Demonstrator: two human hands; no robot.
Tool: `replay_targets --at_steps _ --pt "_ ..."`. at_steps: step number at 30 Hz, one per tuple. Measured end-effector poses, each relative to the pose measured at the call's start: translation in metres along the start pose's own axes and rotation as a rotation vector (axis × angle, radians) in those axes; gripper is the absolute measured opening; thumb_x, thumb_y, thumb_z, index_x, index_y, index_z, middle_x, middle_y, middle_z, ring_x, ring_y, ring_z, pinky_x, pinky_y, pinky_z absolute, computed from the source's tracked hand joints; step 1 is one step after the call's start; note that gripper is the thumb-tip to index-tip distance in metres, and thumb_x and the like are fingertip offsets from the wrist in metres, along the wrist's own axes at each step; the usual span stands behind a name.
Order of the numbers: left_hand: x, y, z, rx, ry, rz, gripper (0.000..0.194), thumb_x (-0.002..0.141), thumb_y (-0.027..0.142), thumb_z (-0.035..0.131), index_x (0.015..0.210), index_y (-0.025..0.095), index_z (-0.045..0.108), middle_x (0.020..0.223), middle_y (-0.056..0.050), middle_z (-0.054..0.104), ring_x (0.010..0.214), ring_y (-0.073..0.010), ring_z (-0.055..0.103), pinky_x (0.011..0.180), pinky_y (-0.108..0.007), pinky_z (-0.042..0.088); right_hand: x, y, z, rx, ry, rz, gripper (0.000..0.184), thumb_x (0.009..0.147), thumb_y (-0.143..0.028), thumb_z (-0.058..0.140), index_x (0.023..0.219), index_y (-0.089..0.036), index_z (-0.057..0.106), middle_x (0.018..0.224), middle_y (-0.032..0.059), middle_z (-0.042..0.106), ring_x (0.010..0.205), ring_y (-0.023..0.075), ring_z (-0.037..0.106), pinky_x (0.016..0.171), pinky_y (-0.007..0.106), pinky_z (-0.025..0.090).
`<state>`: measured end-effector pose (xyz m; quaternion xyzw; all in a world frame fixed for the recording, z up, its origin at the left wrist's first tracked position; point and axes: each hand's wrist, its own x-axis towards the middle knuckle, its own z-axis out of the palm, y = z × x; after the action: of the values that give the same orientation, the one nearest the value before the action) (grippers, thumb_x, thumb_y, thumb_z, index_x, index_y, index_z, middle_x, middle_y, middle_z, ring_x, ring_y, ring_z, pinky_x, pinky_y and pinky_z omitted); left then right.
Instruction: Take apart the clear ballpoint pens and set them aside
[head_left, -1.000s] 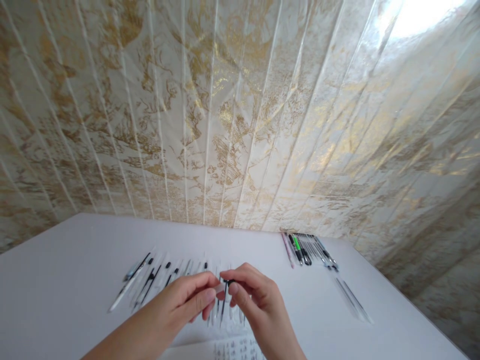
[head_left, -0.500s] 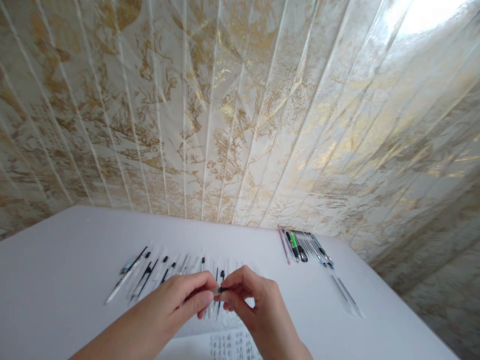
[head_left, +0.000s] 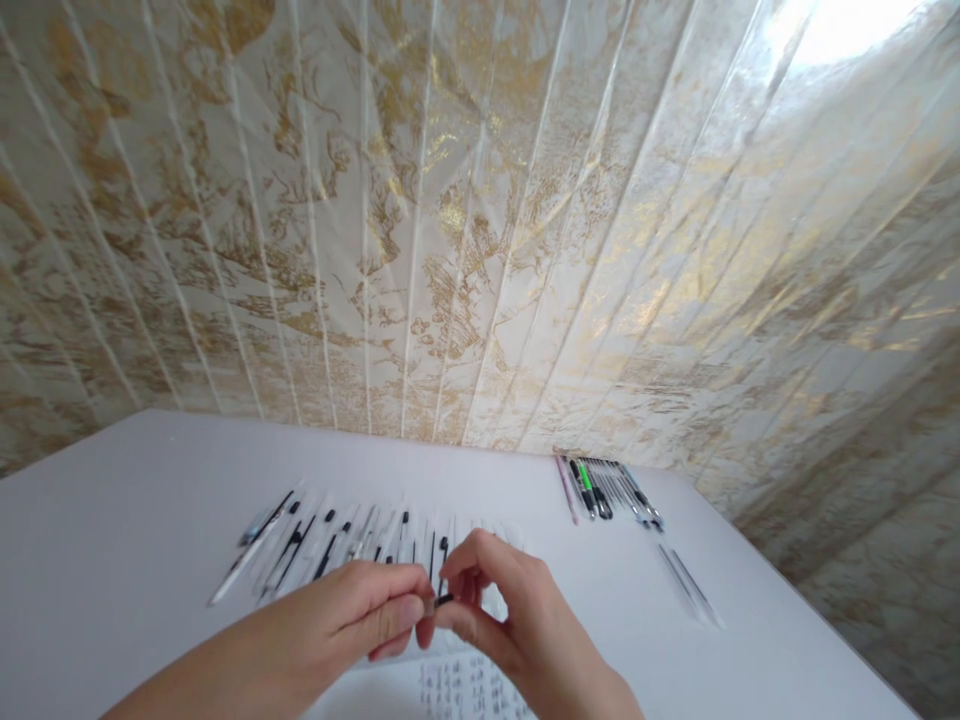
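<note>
My left hand (head_left: 382, 610) is closed around a slim pen, most of it hidden in the fist. The pen's black end (head_left: 444, 599) pokes out past the thumb and index finger. My right hand (head_left: 502, 605) curls around that end, thumb against it, with the index fingertip raised slightly above. Whether the black end is a cap or a grip is too small to tell. Beyond both hands lies a row of clear pen parts and black caps (head_left: 330, 540), partly covered by my fingers. Below them is a sheet of handwritten paper (head_left: 457, 690).
The white table (head_left: 112, 520) meets a gold-patterned, pleated covering (head_left: 450, 250) at its back edge. At the back right lie several pens side by side, one a green and black pen (head_left: 586, 480). Two thin clear tubes (head_left: 690, 585) lie nearer, toward the right edge.
Both hands have moved slightly down toward me. My right index finger has lifted off the pen's black end, and the left fingers have closed further around the pen.
</note>
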<state>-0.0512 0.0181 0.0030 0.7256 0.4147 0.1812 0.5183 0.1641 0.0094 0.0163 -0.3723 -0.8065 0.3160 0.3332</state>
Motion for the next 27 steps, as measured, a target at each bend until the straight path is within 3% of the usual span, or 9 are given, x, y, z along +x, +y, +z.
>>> replay_targets --at_steps 5,9,14,16,19,24,26,27 --pt "0.004 0.012 0.007 0.062 0.057 0.01 0.036 0.096 0.049 0.042 0.079 0.022 0.059 0.075 0.003 0.056 0.074 -0.0157 0.054 0.067 -0.024 0.04 0.001 0.007 0.014 -0.261 0.091 0.033 0.048 0.103 -0.048 0.029 0.068 -0.021 0.047 0.066 0.0019 0.058 0.058 0.014 0.052 0.056 0.024 0.035" --pt "0.009 0.018 0.013 0.102 0.113 0.009 0.027 0.094 0.043 0.047 0.08 0.022 0.059 0.076 0.004 0.06 0.073 -0.0156 0.055 0.067 -0.024 0.039 0.001 0.009 0.016 -0.195 0.077 0.179 0.054 0.102 -0.053 0.025 0.062 -0.022 0.044 0.055 -0.0013 0.052 0.049 0.0123 0.047 0.051 0.023 0.031" --pt "0.01 0.018 0.009 0.191 0.175 0.023 0.03 0.095 0.041 0.041 0.079 0.022 0.058 0.073 0.003 0.06 0.072 -0.0165 0.058 0.067 -0.025 0.038 0.0 0.005 0.005 -0.26 0.037 0.073 0.034 0.102 -0.044 0.031 0.085 -0.022 0.05 0.08 0.0025 0.059 0.069 0.0163 0.053 0.063 0.025 0.037" --pt "0.009 0.017 0.007 0.214 0.152 0.033 0.031 0.096 0.041 0.04 0.078 0.022 0.058 0.072 0.003 0.06 0.071 -0.0166 0.058 0.066 -0.025 0.038 0.0 0.006 0.005 -0.276 0.019 0.036 0.032 0.102 -0.04 0.032 0.081 -0.022 0.046 0.078 0.0016 0.055 0.069 0.0161 0.05 0.063 0.025 0.035" --pt "0.009 0.018 0.006 0.276 0.15 0.05 0.028 0.095 0.037 0.043 0.076 0.022 0.058 0.072 0.003 0.061 0.07 -0.016 0.059 0.065 -0.024 0.037 0.0 0.01 0.015 -0.139 0.013 0.103 0.042 0.102 -0.046 0.032 0.068 -0.022 0.038 0.063 -0.0032 0.043 0.057 0.0128 0.041 0.055 0.024 0.029" --pt "0.013 0.016 0.008 0.327 0.192 0.147 0.024 0.094 0.031 0.044 0.084 0.023 0.065 0.084 0.0 0.068 0.082 -0.0174 0.063 0.074 -0.024 0.04 0.003 0.018 0.033 0.457 0.02 0.405 0.059 0.094 -0.066 0.031 0.054 -0.024 0.031 0.045 -0.0062 0.033 0.042 0.0091 0.027 0.044 0.023 0.023" --pt "0.015 0.014 0.009 0.327 0.235 0.149 0.023 0.094 0.032 0.045 0.084 0.024 0.064 0.083 0.0 0.068 0.08 -0.0174 0.063 0.073 -0.024 0.041 0.003 0.017 0.032 0.497 0.002 0.407 0.061 0.094 -0.07 0.027 0.054 -0.024 0.03 0.044 -0.0068 0.031 0.04 0.0091 0.025 0.042 0.023 0.022" --pt "0.015 0.014 0.009 0.322 0.25 0.141 0.022 0.094 0.032 0.046 0.084 0.024 0.064 0.082 0.001 0.068 0.078 -0.0172 0.063 0.071 -0.024 0.041 0.003 0.015 0.029 0.398 0.023 0.367 0.06 0.095 -0.068 0.026 0.055 -0.024 0.033 0.046 -0.0061 0.033 0.042 0.0098 0.028 0.043 0.024 0.024"
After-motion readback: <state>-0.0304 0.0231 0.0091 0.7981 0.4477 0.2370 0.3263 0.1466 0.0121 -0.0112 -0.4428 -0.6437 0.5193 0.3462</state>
